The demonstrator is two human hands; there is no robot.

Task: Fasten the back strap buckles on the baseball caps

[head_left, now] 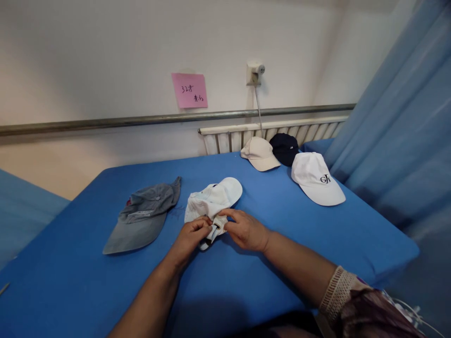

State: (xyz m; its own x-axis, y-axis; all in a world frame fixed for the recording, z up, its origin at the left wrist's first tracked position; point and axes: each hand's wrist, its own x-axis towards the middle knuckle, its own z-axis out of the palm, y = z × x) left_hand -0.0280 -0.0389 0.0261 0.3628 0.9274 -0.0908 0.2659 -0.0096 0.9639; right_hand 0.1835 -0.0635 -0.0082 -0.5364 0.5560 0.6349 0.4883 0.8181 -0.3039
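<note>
A pale, whitish baseball cap (204,204) lies on the blue-covered table (141,300), its brim pointing away to the right and its back strap toward me. My left hand (192,237) pinches the strap's left side near the buckle. From the right, my right hand (246,230) grips the cap's back edge beside a dark-rimmed eyelet (217,226) with thumb and finger. Part of the strap is hidden under my fingers. Just left of this cap rests a grey-blue cap (146,213), brim toward me.
At the back right sit a beige cap (259,152), a navy cap (284,148) and a white cap (315,178) with black letters. Behind are a radiator (229,141), a metal rail (141,121) and a pink note (190,90). A blue curtain (398,117) hangs at right.
</note>
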